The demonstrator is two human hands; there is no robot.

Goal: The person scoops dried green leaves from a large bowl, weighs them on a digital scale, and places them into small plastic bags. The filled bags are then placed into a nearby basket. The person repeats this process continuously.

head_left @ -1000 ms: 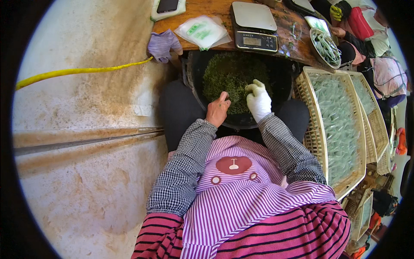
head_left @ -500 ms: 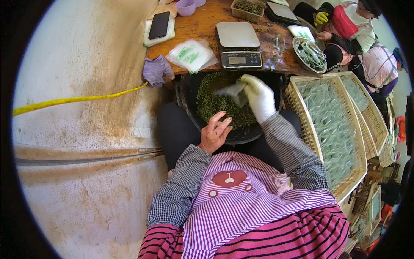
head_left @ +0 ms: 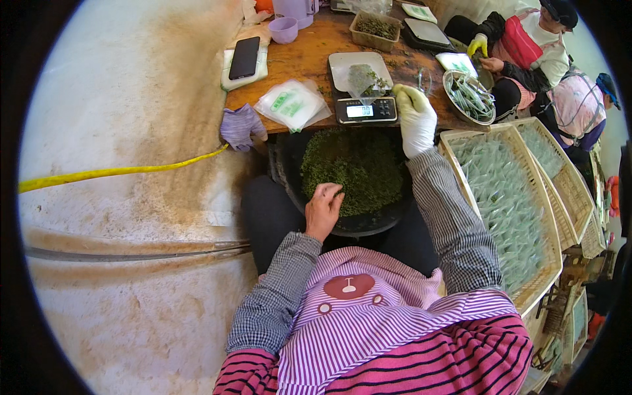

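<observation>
A clear plastic bag with some of the green plant bits inside lies on the pan of a digital scale, whose display is lit. Just to the right of the bag is my right hand, in a white glove with yellowish fingertips. Its fingers are folded together, with nothing seen in them. My bare left hand is over the near left part of a black tub between my knees. Its fingers curl together against the small dark green pieces filling the tub; whether they pinch any is hidden.
Left of the scale lies a stack of flat plastic bags, with a phone and a purple glove beyond. A bowl of thin packets is at the table's right edge. Crates of filled bags stand right; another person sits behind.
My right hand has moved up from the tub to beside the scale, and the bag it held now lies on the pan. The display has lit up. My left fingers have drawn together.
</observation>
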